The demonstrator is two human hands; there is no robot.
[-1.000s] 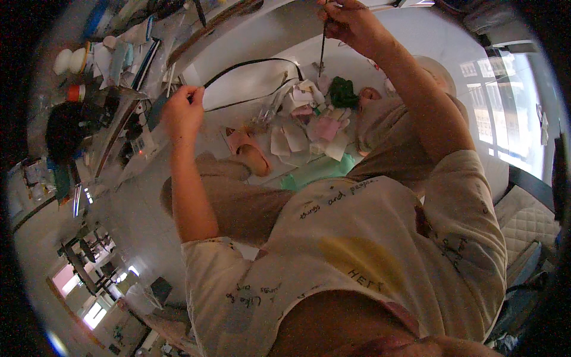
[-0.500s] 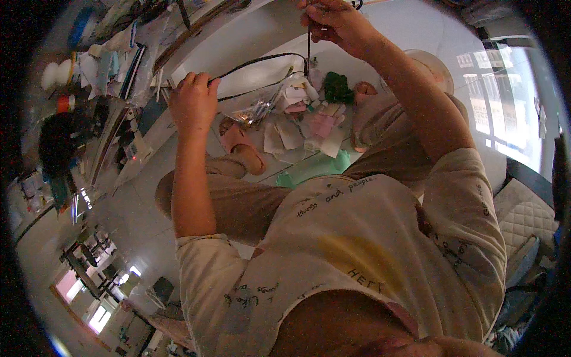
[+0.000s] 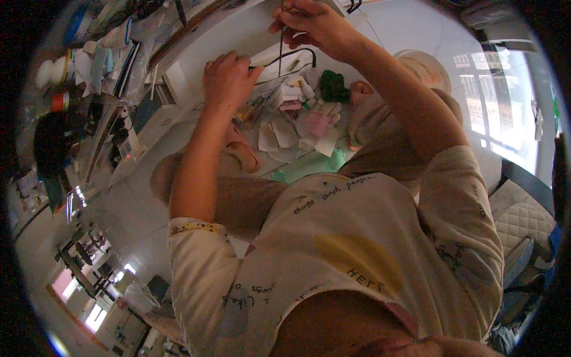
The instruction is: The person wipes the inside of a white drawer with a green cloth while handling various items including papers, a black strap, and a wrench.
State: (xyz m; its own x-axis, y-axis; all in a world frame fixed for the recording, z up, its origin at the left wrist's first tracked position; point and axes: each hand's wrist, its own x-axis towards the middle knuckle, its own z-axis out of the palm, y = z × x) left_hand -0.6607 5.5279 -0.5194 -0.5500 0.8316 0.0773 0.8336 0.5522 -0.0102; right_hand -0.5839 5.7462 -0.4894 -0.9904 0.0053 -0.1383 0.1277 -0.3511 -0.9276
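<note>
My left hand [image 3: 229, 80] is closed, its thumb and fingers pinching one end of a thin black cord [image 3: 284, 58]. From there the cord rises to the right and bends sharply downward at its far end. Higher and to the right, my right hand [image 3: 309, 27] has its fingers curled in a pinch round a thin, straight dark length that hangs down and crosses the cord. Whether the two are one piece I cannot tell. Below both hands lies a heap of paper scraps [image 3: 291, 95], with a pink piece [image 3: 319, 124] and a dark green bunched thing [image 3: 334, 86].
A pale green plastic sheet or bag [image 3: 312, 165] lies between my bent legs. To the right stands a round whitish tub [image 3: 425, 68]. Cluttered shelves with papers [image 3: 98, 62] line the left, and a bright window [image 3: 496, 95] is at the right.
My left hand has moved right and slightly up, and my right hand has shifted left, so they are closer together. The wide black loop between them has become a shorter, bent length.
</note>
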